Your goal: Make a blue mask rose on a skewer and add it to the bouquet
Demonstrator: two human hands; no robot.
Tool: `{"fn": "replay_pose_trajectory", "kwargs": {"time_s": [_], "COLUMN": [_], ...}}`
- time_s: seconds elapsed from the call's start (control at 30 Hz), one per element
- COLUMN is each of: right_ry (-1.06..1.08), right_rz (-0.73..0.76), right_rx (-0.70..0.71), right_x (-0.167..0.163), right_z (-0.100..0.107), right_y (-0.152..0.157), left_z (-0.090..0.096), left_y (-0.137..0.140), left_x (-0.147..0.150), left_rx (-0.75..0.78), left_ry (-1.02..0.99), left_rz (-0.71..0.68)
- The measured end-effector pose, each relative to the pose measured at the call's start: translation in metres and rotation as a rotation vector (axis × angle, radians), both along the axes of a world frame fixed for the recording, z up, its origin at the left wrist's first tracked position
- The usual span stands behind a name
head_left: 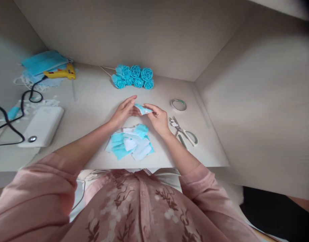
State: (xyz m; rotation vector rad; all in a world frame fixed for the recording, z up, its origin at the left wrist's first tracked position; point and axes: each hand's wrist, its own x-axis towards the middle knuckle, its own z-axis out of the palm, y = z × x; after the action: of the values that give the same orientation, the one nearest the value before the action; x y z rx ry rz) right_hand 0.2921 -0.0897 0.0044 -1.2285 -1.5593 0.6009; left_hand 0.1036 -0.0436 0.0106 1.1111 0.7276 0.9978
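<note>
A small piece of blue and white mask fabric [142,109] is held between my two hands above the desk. My right hand [158,118] pinches its right end between thumb and fingers. At the left end, my left hand [123,112] has its thumb at the edge and some fingers behind the piece. Just below the hands lies a loose pile of cut blue and white fabric pieces [119,148]. Beyond them, several blue fabric roses [135,71] rest in a cluster, with thin sticks pointing left.
Scissors [186,131] and a tape roll [179,105] lie to the right. At the left are a yellow glue gun [61,72], blue masks [42,62], a black cable [22,101], white scraps [47,102] and a white power bank [43,124]. Walls enclose the desk.
</note>
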Motion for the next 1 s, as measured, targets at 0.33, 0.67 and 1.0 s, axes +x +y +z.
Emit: {"fn": "replay_pose_trajectory", "kwargs": {"time_s": [0.33,0.67,1.0], "right_ry": [0.295,0.566,0.578], "right_rz": [0.228,-0.036,0.072], "right_rx": [-0.086,-0.383,-0.424], "right_x": [0.003,0.001,-0.002], "right_z": [0.014,0.011,0.010], "right_y": [-0.005,0.001,0.001], "left_z": [-0.015,-0.014,-0.015], "left_y": [0.012,0.013,0.011], "left_x": [-0.004,-0.002,0.000], "left_rx": [0.148,0.191,0.229], "left_ry": [0.031,0.015,-0.025], "left_rz": [0.001,0.100,0.041]}}
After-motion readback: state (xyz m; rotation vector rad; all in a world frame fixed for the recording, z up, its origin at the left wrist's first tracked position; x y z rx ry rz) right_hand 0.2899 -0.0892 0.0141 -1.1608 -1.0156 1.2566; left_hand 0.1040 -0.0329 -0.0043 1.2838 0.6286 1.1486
